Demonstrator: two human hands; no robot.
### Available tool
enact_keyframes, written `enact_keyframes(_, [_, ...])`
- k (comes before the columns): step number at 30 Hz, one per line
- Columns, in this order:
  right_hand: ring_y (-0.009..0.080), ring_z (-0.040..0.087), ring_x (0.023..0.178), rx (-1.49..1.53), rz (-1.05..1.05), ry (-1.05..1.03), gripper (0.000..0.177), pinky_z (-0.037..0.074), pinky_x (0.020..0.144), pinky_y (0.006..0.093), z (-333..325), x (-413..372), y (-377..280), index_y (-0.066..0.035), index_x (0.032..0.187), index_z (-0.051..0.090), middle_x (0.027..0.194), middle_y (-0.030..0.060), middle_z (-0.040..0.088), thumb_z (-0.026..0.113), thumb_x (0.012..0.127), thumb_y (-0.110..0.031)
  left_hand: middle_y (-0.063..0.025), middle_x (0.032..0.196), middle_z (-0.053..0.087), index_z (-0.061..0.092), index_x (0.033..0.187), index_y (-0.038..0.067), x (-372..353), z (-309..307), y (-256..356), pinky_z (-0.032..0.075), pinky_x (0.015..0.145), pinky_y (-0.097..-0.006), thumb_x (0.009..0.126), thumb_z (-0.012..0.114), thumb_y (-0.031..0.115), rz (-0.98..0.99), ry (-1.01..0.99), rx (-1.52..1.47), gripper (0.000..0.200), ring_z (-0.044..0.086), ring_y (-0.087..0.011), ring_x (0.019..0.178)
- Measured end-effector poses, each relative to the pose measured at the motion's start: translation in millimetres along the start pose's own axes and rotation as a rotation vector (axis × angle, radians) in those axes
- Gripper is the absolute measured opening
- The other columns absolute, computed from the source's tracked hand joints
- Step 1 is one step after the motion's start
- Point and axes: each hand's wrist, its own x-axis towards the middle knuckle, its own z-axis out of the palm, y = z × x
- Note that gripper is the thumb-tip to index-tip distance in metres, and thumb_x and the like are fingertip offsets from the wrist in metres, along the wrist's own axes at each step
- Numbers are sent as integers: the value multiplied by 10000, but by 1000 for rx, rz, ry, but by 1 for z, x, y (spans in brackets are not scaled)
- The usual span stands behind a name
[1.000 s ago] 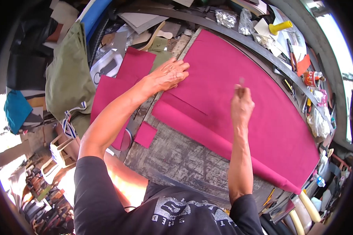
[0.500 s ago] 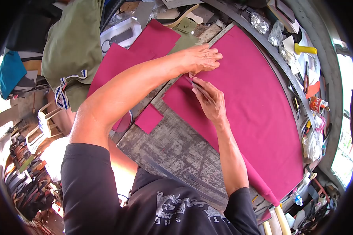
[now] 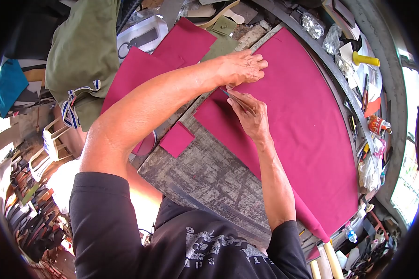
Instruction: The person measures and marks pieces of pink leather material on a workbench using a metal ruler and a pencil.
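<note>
On the worn worktable [image 3: 209, 174]:

- Item 1: large magenta cloth [image 3: 307, 121], spread flat over the far and right part of the top. The scuffed near-left part of the table is bare.
- Item 2: left hand [image 3: 243, 69], palm down on the cloth near its left edge. Its fingers are stretched out and close together, pressing flat and gripping nothing.
- Item 3: right hand [image 3: 252, 115], just beside and below the left hand. Its fingers are pinched on a thin tool [image 3: 230, 96], whose tip touches the cloth close under the left palm. Whether the tool is a blade or a marker cannot be told.
- Item 4: small magenta square [image 3: 177, 139], lying alone on the bare wood, apart from the large cloth.
- Item 5: two more magenta pieces [image 3: 172, 56], overlapping, left of the table's edge and partly under the left forearm.
- Item 6: olive green bag [image 3: 79, 51] with a blue-and-white striped strap [image 3: 72, 104], far left.
- Item 7: yellow handle [image 3: 365, 59], among clutter along the far rim.
- Item 8: plastic bottle [image 3: 350, 232], lower right, beyond the cloth's corner.
</note>
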Motion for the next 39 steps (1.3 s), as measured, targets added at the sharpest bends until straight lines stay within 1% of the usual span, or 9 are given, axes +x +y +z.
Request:
enact_keyframes(7, [203, 688, 862, -88, -105, 68, 239, 542, 770, 314, 6, -2, 3, -12, 1130, 700, 1029, 134, 723, 689, 894, -55, -85, 1601, 301, 511, 1401, 146, 0, 14, -5, 161, 1223, -473, 753, 711, 107, -16, 29, 52, 679, 209, -269, 1504])
enact_keyframes(13, [253, 691, 868, -154, -166, 116, 232, 548, 774, 331, 11, 0, 6, -30, 1101, 712, 968, 135, 709, 707, 870, -47, -71, 1648, 166, 371, 1517, 178, 10, -3, -12, 91, 1237, -485, 700, 784, 178, -42, -261, -38, 915, 128, -247, 1524])
enact_keyframes(19, [280, 675, 855, -234, -252, 170, 185, 539, 742, 362, 20, 6, 9, -32, 1021, 717, 920, 108, 717, 723, 838, -58, -101, 1648, 145, 348, 1526, 168, 6, -7, -14, 68, 1230, -523, 656, 833, 205, -2, -242, -71, 997, 110, -270, 1525])
enact_keyframes(21, [275, 671, 834, -271, -285, 197, 175, 535, 725, 368, 23, 7, 10, -44, 1008, 719, 913, 98, 718, 728, 835, -72, -112, 1645, 150, 350, 1525, 161, 2, -3, -18, 76, 1229, -526, 652, 837, 203, 41, -182, -75, 1001, 110, -281, 1524])
enact_keyframes(25, [260, 645, 741, -287, -239, 219, 170, 510, 705, 366, 27, 11, 8, -80, 982, 727, 848, 76, 709, 749, 816, -105, -115, 1639, 171, 370, 1513, 144, 17, -7, -11, 107, 1228, -521, 638, 846, 196, -18, -281, 9, 998, 127, -289, 1520])
enact_keyframes(28, [244, 639, 736, -339, -326, 303, 167, 486, 672, 358, 32, 9, 14, -97, 984, 734, 825, 64, 704, 747, 820, -128, -109, 1637, 181, 389, 1499, 132, 16, -10, -8, 137, 1227, -505, 629, 849, 189, -66, -277, -42, 986, 138, -282, 1519])
enact_keyframes(29, [230, 639, 752, -276, -235, 275, 179, 467, 654, 365, 31, 7, 17, -108, 994, 739, 826, 55, 702, 749, 823, -160, -106, 1628, 209, 442, 1451, 121, 7, 6, -16, 165, 1224, -496, 623, 848, 186, 12, -119, 7, 925, 159, -278, 1514])
enact_keyframes(32, [225, 638, 759, -188, -293, 309, 189, 457, 651, 379, 30, 3, 21, -109, 997, 743, 820, 50, 701, 751, 826, -189, -148, 1585, 277, 445, 1411, 104, 9, 1, -8, 209, 1210, -498, 674, 803, 135, -56, -151, -15, 820, 225, -319, 1488])
enact_keyframes(39, [223, 629, 730, -246, -245, 385, 147, 461, 674, 376, 41, 2, 20, -141, 961, 751, 814, 31, 709, 745, 834, -215, -125, 1526, 353, 485, 1356, 89, 11, 13, -9, 281, 1179, -489, 658, 773, 105, -141, -183, -2, 755, 307, -332, 1440])
